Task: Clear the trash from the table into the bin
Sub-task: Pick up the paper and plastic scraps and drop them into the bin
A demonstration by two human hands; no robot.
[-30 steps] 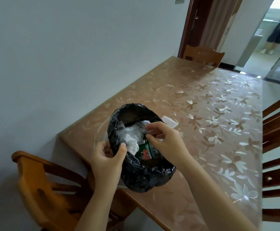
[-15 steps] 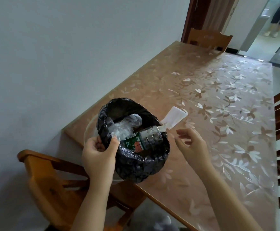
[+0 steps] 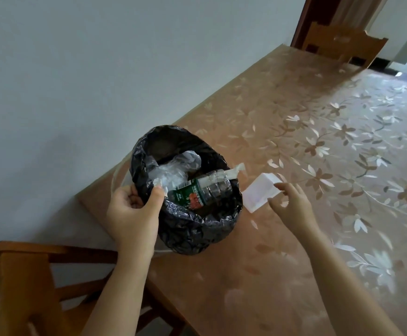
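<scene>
the floral-clothed table (image 3: pixel 294 132) holds the black-lined bin (image 3: pixel 192 229) at its near corner. the left hand (image 3: pixel 134 212) pinches the liner rim, likely to steady it. the right hand (image 3: pixel 292 207), fingers spread, reaches the white paper slip (image 3: pixel 258 192) just beside the bin.

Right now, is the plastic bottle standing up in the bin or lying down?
Lying down. The plastic bottle rests on its side across the top of the trash in the black-lined bin, its neck pointing toward the rim.

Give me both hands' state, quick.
Left hand: closed on the bin liner rim.
Right hand: open, empty, reaching at the white box.
</scene>
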